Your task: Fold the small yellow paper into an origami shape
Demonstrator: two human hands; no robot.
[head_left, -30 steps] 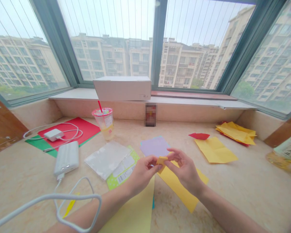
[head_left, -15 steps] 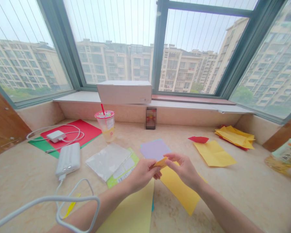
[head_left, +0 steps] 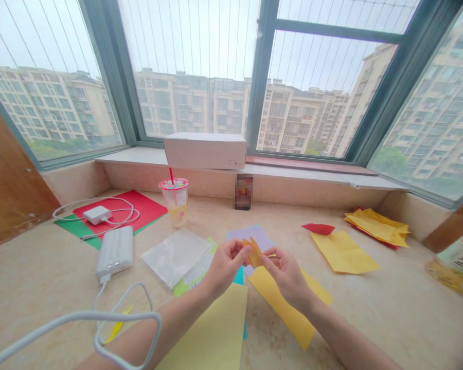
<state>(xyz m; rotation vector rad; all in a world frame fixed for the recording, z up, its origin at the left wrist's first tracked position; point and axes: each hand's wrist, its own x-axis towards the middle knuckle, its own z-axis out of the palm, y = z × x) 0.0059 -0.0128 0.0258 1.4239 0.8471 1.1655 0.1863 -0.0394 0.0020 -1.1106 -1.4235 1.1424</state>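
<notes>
Between my two hands, raised over the counter, is a small folded piece of yellow paper (head_left: 253,252) with pointed flaps standing up. My left hand (head_left: 231,262) pinches its left side between thumb and fingers. On the other side, the thumb and fingers of my right hand (head_left: 284,272) grip its right edge. Under my right hand lies a long yellow paper strip (head_left: 293,313). A pale yellow sheet (head_left: 219,324) is beneath my left forearm. Just behind my hands rests a lilac sheet (head_left: 262,235), partly hidden by them.
At left are a white power bank (head_left: 116,250), its looping cable (head_left: 77,318) and a red sheet (head_left: 139,205). A drink cup (head_left: 176,205) stands behind a clear plastic sleeve (head_left: 177,254). To the right lie a yellow square (head_left: 345,252), a red paper piece (head_left: 318,228) and piled yellow papers (head_left: 378,226).
The folded yellow paper has turned from lying flat to upright, its flaps now spread apart. My right hand has closed on its edge. The view has tilted up slightly.
</notes>
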